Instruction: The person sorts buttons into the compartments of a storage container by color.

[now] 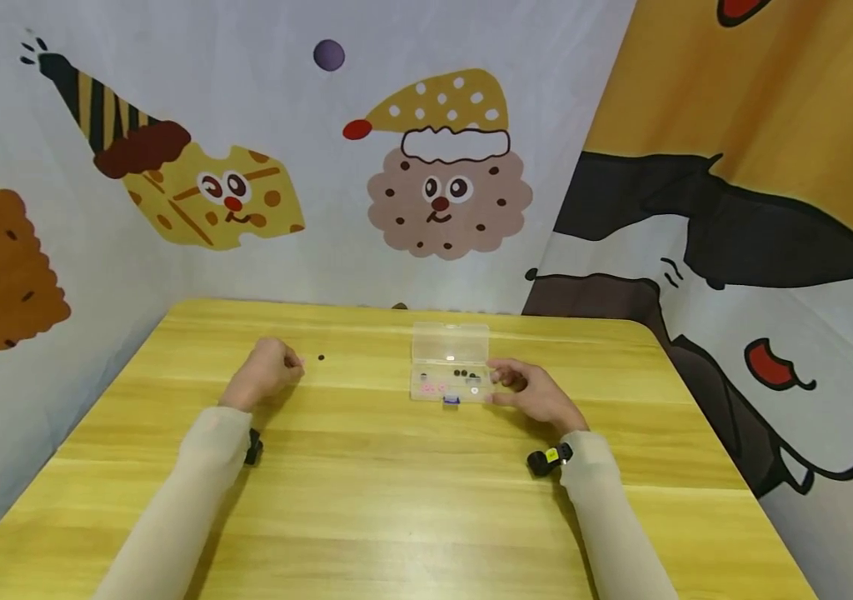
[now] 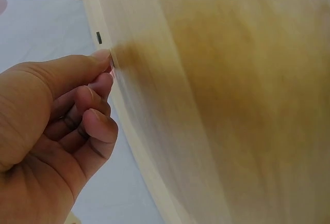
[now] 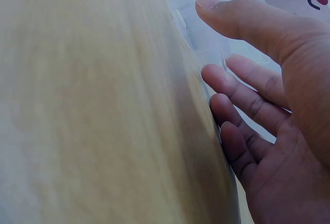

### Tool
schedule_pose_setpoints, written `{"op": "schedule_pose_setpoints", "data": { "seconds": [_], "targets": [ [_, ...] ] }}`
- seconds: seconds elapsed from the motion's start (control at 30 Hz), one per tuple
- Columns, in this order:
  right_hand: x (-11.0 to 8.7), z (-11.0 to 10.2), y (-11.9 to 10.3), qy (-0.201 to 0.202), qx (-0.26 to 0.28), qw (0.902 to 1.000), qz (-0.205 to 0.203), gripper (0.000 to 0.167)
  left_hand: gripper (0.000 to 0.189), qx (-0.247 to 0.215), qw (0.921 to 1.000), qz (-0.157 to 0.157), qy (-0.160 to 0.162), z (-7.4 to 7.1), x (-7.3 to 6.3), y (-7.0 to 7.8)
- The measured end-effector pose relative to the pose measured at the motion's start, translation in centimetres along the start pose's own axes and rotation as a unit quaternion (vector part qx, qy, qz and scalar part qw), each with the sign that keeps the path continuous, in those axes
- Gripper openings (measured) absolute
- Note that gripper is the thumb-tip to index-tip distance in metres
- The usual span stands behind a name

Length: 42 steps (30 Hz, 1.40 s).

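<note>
My left hand is over the left part of the table, thumb and forefinger pinched together at the tabletop. A trace of a small pink piece shows at those fingertips, mostly hidden by them. Just beyond them lies a small dark round piece. Toward the table's right stands a clear plastic box with its lid raised and a blue latch in front. Inside are pink pieces and small black pieces. My right hand rests at the box's right side, fingers loosely bent and thumb apart.
The wooden table reaches back to a cartoon-printed cloth. More printed cloth hangs along the right side. Each wrist wears a small black camera, such as the right wrist camera.
</note>
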State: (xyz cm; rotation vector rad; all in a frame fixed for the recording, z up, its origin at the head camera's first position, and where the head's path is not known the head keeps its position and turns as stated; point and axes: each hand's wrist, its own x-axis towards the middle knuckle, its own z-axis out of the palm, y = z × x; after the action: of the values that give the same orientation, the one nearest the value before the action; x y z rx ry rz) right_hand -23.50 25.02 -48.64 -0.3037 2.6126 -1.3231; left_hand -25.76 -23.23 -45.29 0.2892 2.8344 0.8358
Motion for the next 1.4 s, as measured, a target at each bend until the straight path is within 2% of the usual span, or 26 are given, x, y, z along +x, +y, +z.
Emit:
{"op": "schedule_pose_setpoints", "data": {
  "seconds": [0.23, 0.63, 1.07, 1.4],
  "targets": [
    [0.2, 0.3, -0.2, -0.004, 0.005, 1.0, -0.002, 0.067, 0.017, 0.002, 0.9999, 0.006, 0.013, 0.1, -0.5, -0.5],
    [0.3, 0.4, -0.1, -0.001, 0.003, 1.0, 0.001, 0.065, 0.019, -0.001, 0.9992, 0.025, 0.03, 0.4, -0.3, -0.8],
    [-0.1, 0.1, 0.1, 0.004, -0.007, 1.0, 0.004, 0.063, 0.019, -0.036, 0.9986, 0.016, 0.035, 0.9, -0.3, 0.5],
    [0.0, 0.0, 0.3, 0.002, -0.014, 0.9999, -0.004, 0.064, 0.018, -0.052, 0.9969, 0.038, 0.046, 1.5, -0.2, 1.9]
  ]
}}
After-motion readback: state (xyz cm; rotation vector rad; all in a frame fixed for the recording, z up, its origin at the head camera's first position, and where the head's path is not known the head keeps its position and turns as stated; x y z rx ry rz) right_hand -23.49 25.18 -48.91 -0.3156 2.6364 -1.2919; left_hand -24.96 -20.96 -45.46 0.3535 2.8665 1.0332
